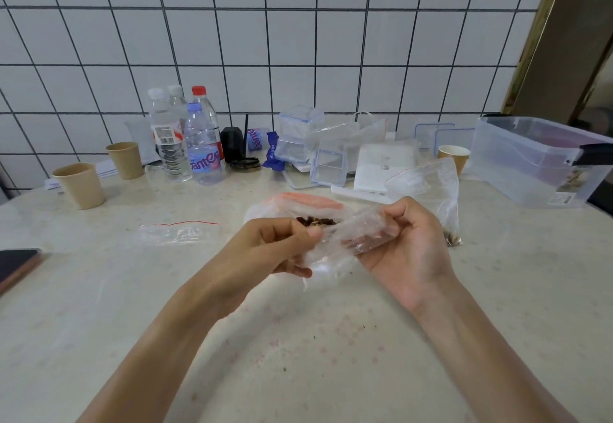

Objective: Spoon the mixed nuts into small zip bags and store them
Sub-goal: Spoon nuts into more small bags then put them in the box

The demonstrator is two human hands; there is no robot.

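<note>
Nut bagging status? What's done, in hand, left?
Done: one small zip bag stands right of the hands with a few nuts at its bottom. In hand: left hand and right hand both grip a clear zip bag; whether it holds nuts is unclear. Left: nuts remain in the big bag, an empty red-strip bag lies flat, storage bin holds no filled bags that I can see.

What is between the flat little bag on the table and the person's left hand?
Nothing. In the head view, only bare table lies between the flat zip bag and the left hand.
</note>
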